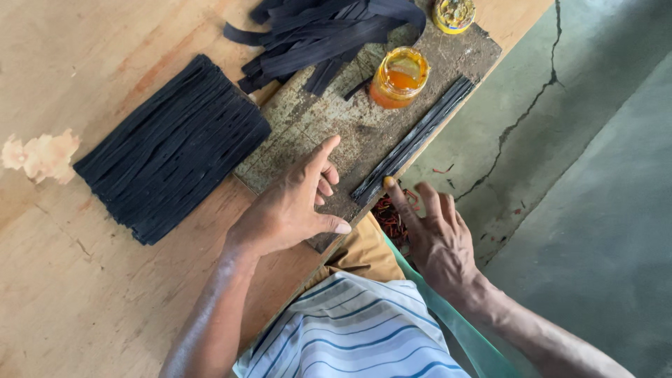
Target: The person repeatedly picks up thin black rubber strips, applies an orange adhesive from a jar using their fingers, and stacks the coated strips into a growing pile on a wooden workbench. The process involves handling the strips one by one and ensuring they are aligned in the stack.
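A person sits at a wooden table (84,294) and looks down at two bare hands.

The left hand (294,203) rests on a worn grey board (308,126) that lies on the table. Its fingers are loose and a bit spread. The first finger points up and away across the board. The thumb sticks out to the side, near the board's edge. This hand holds nothing.

The right hand (437,238) is at the near edge of the table, partly past it. Its fingers are spread out and holds nothing. The tip of the first finger touches the near end of a bundle (413,140) of long black strips. There is some orange stuff on that fingertip.

The bundle lies flat along the right side of the board. It runs from the right hand up towards a jar (399,77). The strips in it are pressed close side by side.

The jar is small and open, with orange glue inside. It stands on the board just beside the far end of the bundle. A yellow lid (453,14) lies further up, at the top of the board.

A big flat stack (171,150) of black strips lies on the table, left of the board. A loose pile (329,35) of black strips lies at the top, partly on the board.

A torn pale patch (40,155) shows on the table at the far left. The floor (588,175) on the right is grey and has a long crack.
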